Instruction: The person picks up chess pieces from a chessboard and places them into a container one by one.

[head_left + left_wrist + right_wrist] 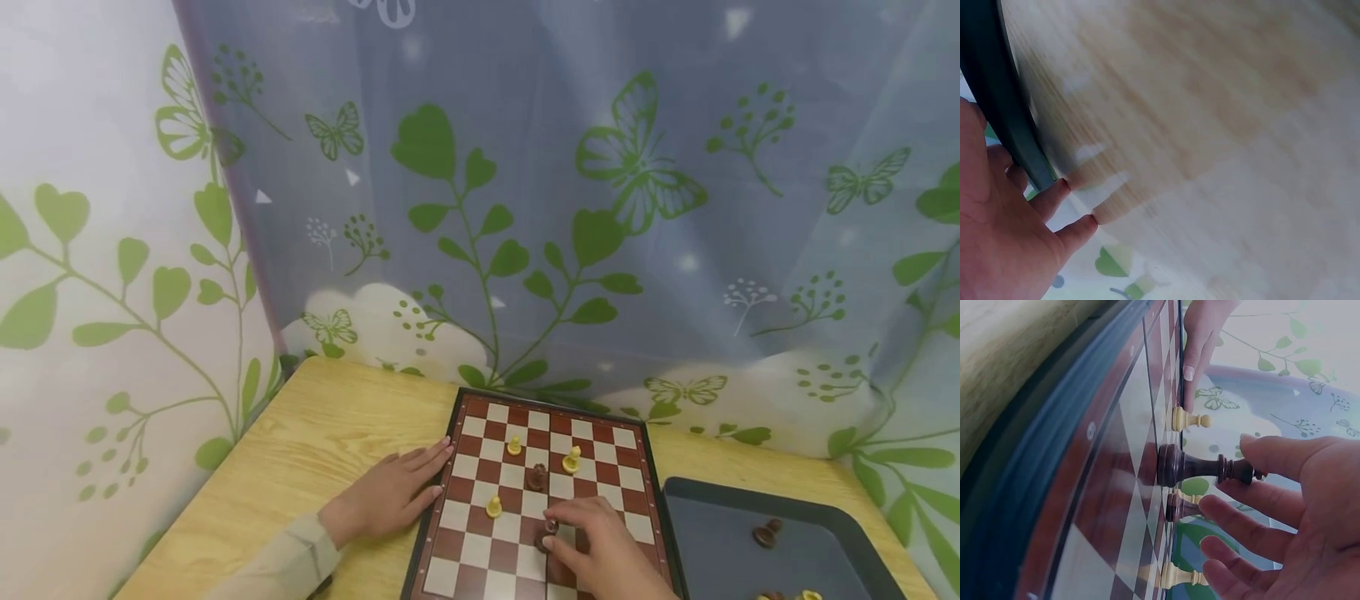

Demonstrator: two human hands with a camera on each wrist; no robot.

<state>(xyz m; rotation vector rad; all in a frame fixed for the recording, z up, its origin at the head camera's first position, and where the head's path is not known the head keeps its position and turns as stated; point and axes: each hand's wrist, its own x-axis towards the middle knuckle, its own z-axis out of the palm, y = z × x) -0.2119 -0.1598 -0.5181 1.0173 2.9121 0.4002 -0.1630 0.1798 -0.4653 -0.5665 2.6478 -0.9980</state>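
Note:
My right hand (pixel 603 546) pinches the upper part of a tall dark brown chess piece (pixel 1194 469) between thumb and index finger. That piece stands upright, its base at a square of the red-and-white chessboard (pixel 476 548). The fingers hide part of its head. In the head view my left hand (pixel 390 492) lies flat on the table, straight fingertips touching the board's left edge. Farther up the board stand a dark piece (pixel 536 477), a cream pawn (pixel 514 446) and another cream piece (pixel 572 459). A second cream pawn (pixel 493 507) stands left of the pinched piece.
A dark tray (pixel 750 490) sits against the board's right side. In it are a dark chess piece (pixel 767 533) lying over and more pieces at the lower frame edge. Under everything is a wooden table (pixel 360 408), with a patterned curtain (pixel 525 208) behind.

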